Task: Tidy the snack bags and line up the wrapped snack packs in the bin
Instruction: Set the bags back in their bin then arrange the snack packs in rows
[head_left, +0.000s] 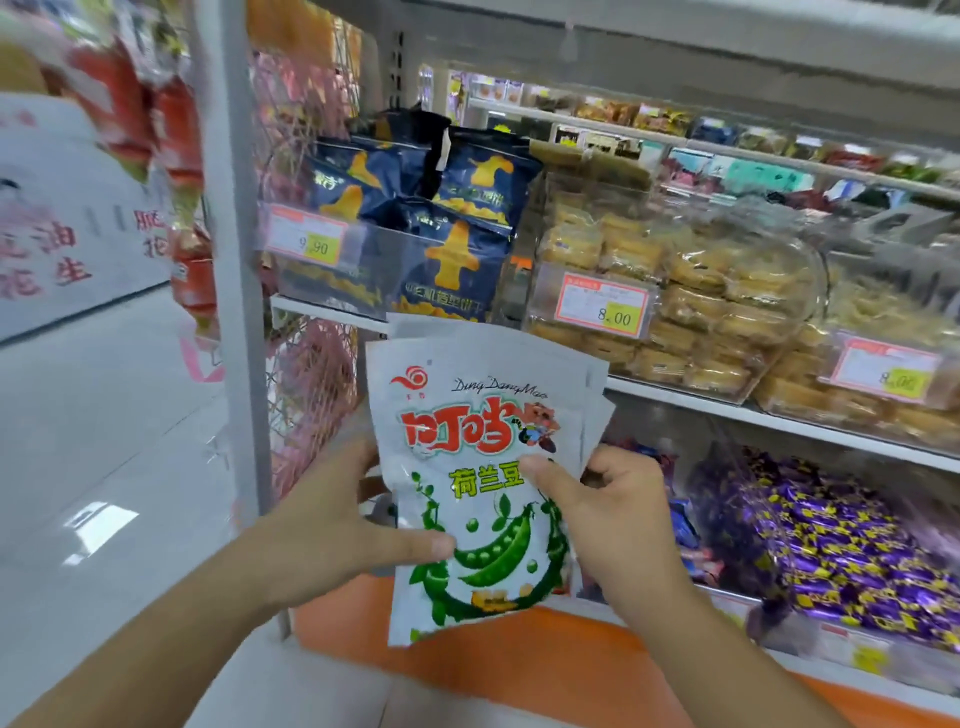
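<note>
A stack of white snack bags (480, 415) printed with green pea pods stands upright in front of the shelves, held between both hands. My left hand (332, 514) grips the stack's left edge, thumb across the front. My right hand (608, 504) grips the right edge, thumb pressed on the front near the green lettering. Dark blue snack bags (457, 218) stand in a clear bin (363, 260) on the shelf above. Wrapped yellow snack packs (691, 291) fill a clear bin (769, 364) to the right.
Purple wrapped candies (852, 540) fill a bin on the lower shelf at right. A grey shelf upright (234, 260) stands at left, with red hanging packets (176, 156) beyond it. Price tags (602, 306) hang on the bin fronts. An orange base panel (519, 670) runs below.
</note>
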